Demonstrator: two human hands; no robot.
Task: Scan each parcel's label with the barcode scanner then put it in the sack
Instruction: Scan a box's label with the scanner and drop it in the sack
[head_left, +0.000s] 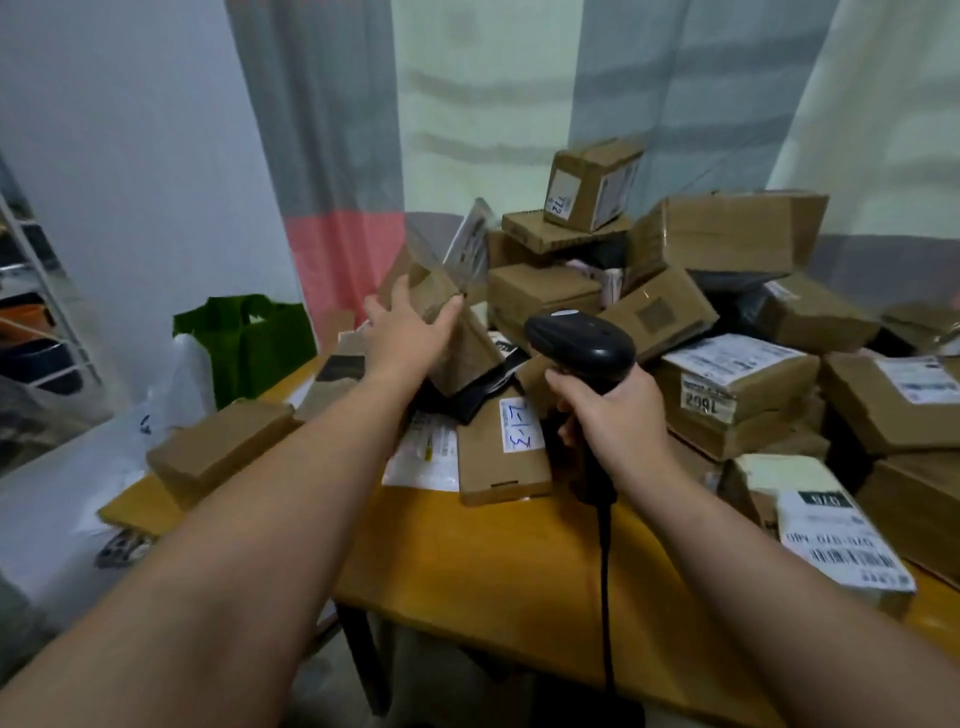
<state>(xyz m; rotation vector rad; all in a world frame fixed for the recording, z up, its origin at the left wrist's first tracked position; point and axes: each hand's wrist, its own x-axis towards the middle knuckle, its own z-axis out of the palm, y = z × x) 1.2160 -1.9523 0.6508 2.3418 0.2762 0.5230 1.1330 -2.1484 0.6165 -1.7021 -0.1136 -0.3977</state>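
My left hand (408, 327) reaches to the back of the table and grips a tilted brown cardboard parcel (457, 332) by its upper end. My right hand (613, 415) holds the black barcode scanner (582, 345) by its handle, with the scanner head pointing toward that parcel. Its black cable hangs down past the table's front edge. A flat brown parcel (498, 462) with a handwritten white label lies just below the scanner. A white sack (67, 499) lies at the left, beside the table.
A large heap of cardboard parcels (727, 249) covers the right and back of the yellow table (493, 561). A brown box (218, 452) sits at the table's left corner. A green bag (254, 343) stands behind the sack. Shelving stands at the far left.
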